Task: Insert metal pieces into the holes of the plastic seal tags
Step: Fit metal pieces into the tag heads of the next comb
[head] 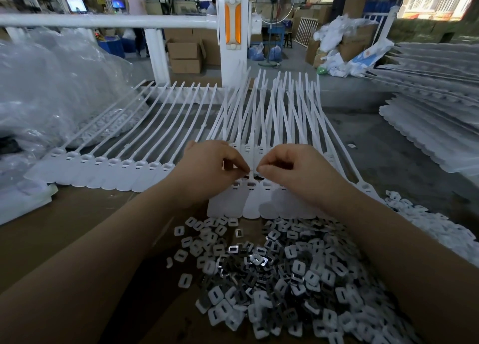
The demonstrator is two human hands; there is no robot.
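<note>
Both hands meet over the seal tags (250, 201) at desk centre. Left hand (212, 167) and right hand (290, 170) fingers curled, pinching something too small to identify. Risk, judged: a tilted piece jams or drops into the metal pieces (285, 273) heap below.

Near edge: heap of metal pieces (280, 273) on table (64, 242) | Behind heap: row of seal tags (248, 203) | Left of it: second tag row (108, 170) | Far left: plastic bags (51, 89) | Right: stacked tags (435, 136)

Matt white plastic seal tags (234, 203); shiny metal pieces (259, 260).
</note>
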